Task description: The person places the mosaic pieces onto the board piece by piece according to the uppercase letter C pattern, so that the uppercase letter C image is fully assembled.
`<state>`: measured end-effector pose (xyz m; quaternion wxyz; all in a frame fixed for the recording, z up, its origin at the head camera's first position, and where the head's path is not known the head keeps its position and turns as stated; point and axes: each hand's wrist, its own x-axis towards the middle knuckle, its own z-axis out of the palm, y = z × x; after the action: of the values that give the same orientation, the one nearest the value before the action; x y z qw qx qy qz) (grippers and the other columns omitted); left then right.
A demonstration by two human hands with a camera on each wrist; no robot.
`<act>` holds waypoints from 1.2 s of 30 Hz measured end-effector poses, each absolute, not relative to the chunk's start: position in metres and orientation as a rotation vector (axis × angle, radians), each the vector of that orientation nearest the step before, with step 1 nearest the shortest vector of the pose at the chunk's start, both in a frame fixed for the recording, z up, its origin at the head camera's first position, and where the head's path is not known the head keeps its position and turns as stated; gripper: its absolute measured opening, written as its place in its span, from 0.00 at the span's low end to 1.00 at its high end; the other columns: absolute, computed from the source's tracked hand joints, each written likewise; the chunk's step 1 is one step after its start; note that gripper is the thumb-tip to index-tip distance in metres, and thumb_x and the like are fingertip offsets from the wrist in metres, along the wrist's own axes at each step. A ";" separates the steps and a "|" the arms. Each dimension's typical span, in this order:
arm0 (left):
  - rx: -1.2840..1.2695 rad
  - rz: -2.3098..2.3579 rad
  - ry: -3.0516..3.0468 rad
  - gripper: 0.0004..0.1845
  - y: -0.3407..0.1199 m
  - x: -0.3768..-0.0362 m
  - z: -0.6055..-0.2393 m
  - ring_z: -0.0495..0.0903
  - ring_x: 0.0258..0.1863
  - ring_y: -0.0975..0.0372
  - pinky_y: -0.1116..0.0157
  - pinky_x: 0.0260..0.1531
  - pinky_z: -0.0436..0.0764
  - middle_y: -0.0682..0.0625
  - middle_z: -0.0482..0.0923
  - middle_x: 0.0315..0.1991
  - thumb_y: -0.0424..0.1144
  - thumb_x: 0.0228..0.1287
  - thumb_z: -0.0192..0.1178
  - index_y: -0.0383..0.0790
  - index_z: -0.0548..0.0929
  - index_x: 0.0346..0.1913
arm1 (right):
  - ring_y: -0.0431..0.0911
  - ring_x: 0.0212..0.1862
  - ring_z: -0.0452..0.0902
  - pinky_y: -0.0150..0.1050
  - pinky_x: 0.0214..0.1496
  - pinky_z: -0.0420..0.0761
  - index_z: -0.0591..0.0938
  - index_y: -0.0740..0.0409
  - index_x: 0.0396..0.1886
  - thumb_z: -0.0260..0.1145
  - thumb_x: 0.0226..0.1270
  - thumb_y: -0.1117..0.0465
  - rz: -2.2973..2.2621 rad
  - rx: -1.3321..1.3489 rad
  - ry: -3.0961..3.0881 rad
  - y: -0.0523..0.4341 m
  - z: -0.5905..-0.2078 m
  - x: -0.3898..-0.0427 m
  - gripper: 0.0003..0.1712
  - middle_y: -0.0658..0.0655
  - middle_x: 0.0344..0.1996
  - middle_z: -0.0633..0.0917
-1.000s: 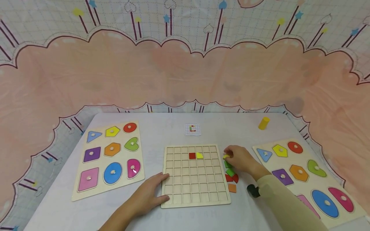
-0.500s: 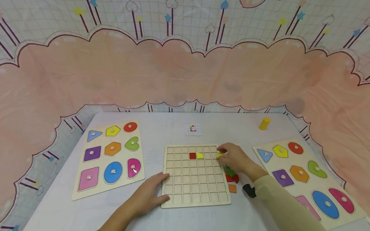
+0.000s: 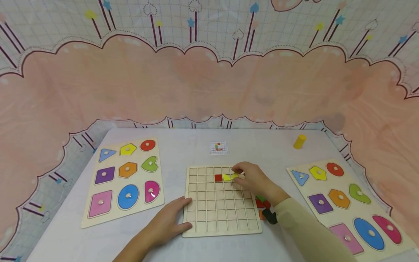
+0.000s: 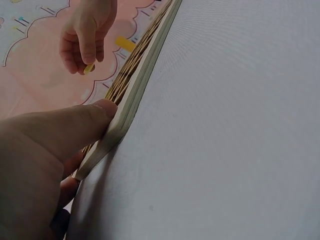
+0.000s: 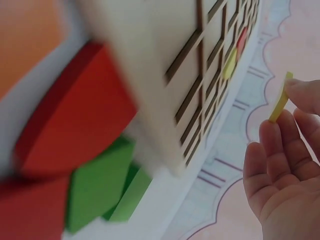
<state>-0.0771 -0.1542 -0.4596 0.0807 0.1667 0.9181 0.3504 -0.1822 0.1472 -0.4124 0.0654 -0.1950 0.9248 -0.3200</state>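
**One yellow piece carried onto the grid**

One left hand (image 3: 170, 222), fingers flat, rests on the grid board (image 3: 219, 214) at its 7 o'clock corner. Right hand (image 3: 252, 180), at 1 o'clock, pinches a yellow piece (image 3: 234, 176); a second ago it was off the board's right edge, now over the cells beside the seated yellow tile (image 3: 226, 177) and red tile (image 3: 218, 177). Placement looks near. Loose green and red pieces (image 3: 262, 202) lie on the desk (image 3: 262, 145).

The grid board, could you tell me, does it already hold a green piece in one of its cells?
No, the grid board holds only a red piece and a yellow piece; the green piece lies on the table beside it.
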 end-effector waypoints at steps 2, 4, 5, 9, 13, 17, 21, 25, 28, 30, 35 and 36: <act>0.496 1.053 2.741 0.37 -0.154 -0.077 -0.460 0.67 0.68 0.42 0.42 0.66 0.66 0.36 0.70 0.67 0.42 0.55 0.75 0.35 0.74 0.67 | 0.51 0.53 0.78 0.48 0.58 0.79 0.81 0.64 0.55 0.68 0.66 0.64 -0.981 -0.603 2.789 0.141 -0.412 -0.183 0.18 0.56 0.49 0.83; 0.490 1.057 2.736 0.37 -0.154 -0.076 -0.460 0.67 0.68 0.42 0.42 0.66 0.65 0.36 0.70 0.67 0.42 0.55 0.75 0.35 0.74 0.68 | 0.50 0.53 0.79 0.48 0.58 0.79 0.82 0.64 0.54 0.69 0.66 0.64 -0.983 -0.619 2.795 0.136 -0.412 -0.183 0.18 0.56 0.49 0.84; 0.488 1.059 2.733 0.37 -0.154 -0.076 -0.460 0.67 0.68 0.42 0.42 0.66 0.65 0.36 0.70 0.67 0.42 0.55 0.75 0.35 0.74 0.68 | 0.50 0.53 0.79 0.48 0.58 0.79 0.82 0.64 0.54 0.69 0.66 0.65 -0.984 -0.624 2.795 0.133 -0.413 -0.184 0.18 0.55 0.48 0.84; 0.477 1.060 2.728 0.37 -0.154 -0.076 -0.461 0.67 0.68 0.42 0.42 0.66 0.65 0.36 0.70 0.68 0.43 0.56 0.74 0.36 0.74 0.68 | 0.49 0.52 0.79 0.46 0.58 0.80 0.82 0.64 0.53 0.70 0.65 0.65 -1.005 -0.633 2.781 0.121 -0.413 -0.185 0.17 0.55 0.48 0.83; 0.467 1.058 2.724 0.37 -0.154 -0.076 -0.460 0.66 0.69 0.42 0.42 0.66 0.65 0.37 0.69 0.68 0.43 0.56 0.74 0.36 0.74 0.68 | 0.49 0.51 0.79 0.46 0.58 0.79 0.82 0.65 0.52 0.69 0.66 0.65 -1.038 -0.674 2.758 0.113 -0.415 -0.188 0.17 0.55 0.47 0.83; 0.466 1.055 2.724 0.37 -0.154 -0.076 -0.459 0.67 0.68 0.42 0.42 0.66 0.65 0.37 0.69 0.68 0.43 0.56 0.74 0.36 0.74 0.68 | 0.50 0.52 0.78 0.47 0.58 0.78 0.82 0.66 0.52 0.68 0.66 0.66 -1.056 -0.700 2.733 0.105 -0.419 -0.190 0.16 0.57 0.48 0.83; 0.492 1.051 2.744 0.37 -0.154 -0.076 -0.460 0.67 0.68 0.42 0.42 0.66 0.66 0.36 0.70 0.67 0.43 0.56 0.74 0.36 0.74 0.68 | 0.49 0.52 0.78 0.45 0.58 0.78 0.82 0.64 0.53 0.68 0.66 0.65 -1.065 -0.684 2.712 0.097 -0.421 -0.193 0.17 0.56 0.48 0.83; 0.515 1.051 2.756 0.37 -0.155 -0.075 -0.460 0.68 0.67 0.42 0.42 0.66 0.66 0.36 0.70 0.67 0.43 0.56 0.74 0.35 0.74 0.67 | 0.48 0.51 0.78 0.44 0.56 0.80 0.82 0.64 0.53 0.68 0.66 0.65 -1.071 -0.677 2.706 0.092 -0.425 -0.195 0.16 0.55 0.47 0.83; 0.514 1.059 2.749 0.37 -0.155 -0.075 -0.460 0.68 0.68 0.42 0.42 0.66 0.66 0.36 0.70 0.67 0.43 0.56 0.74 0.35 0.74 0.67 | 0.49 0.51 0.78 0.44 0.56 0.80 0.82 0.65 0.53 0.68 0.66 0.66 -1.082 -0.675 2.696 0.089 -0.426 -0.196 0.16 0.55 0.47 0.83; 0.509 1.060 2.745 0.37 -0.155 -0.076 -0.460 0.68 0.68 0.42 0.42 0.66 0.65 0.36 0.70 0.67 0.43 0.56 0.74 0.36 0.74 0.68 | 0.49 0.52 0.78 0.44 0.57 0.80 0.82 0.64 0.53 0.68 0.66 0.66 -1.085 -0.661 2.682 0.087 -0.427 -0.196 0.16 0.55 0.47 0.83; 0.498 1.053 2.742 0.37 -0.156 -0.076 -0.461 0.67 0.68 0.43 0.42 0.66 0.65 0.36 0.70 0.68 0.44 0.57 0.74 0.36 0.74 0.68 | 0.48 0.51 0.78 0.44 0.58 0.79 0.82 0.63 0.53 0.69 0.66 0.65 -1.049 -0.623 2.674 0.083 -0.428 -0.197 0.17 0.54 0.48 0.83; 0.497 1.052 2.741 0.37 -0.156 -0.076 -0.461 0.67 0.68 0.43 0.42 0.66 0.65 0.36 0.70 0.68 0.44 0.57 0.74 0.36 0.73 0.68 | 0.48 0.51 0.78 0.44 0.58 0.79 0.82 0.63 0.54 0.69 0.66 0.64 -1.041 -0.618 2.675 0.082 -0.429 -0.197 0.17 0.54 0.48 0.83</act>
<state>-0.0764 -0.1558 -0.4612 0.0818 0.1665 0.9174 0.3521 -0.1974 0.0823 -0.4286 0.1027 -0.2093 0.9062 -0.3526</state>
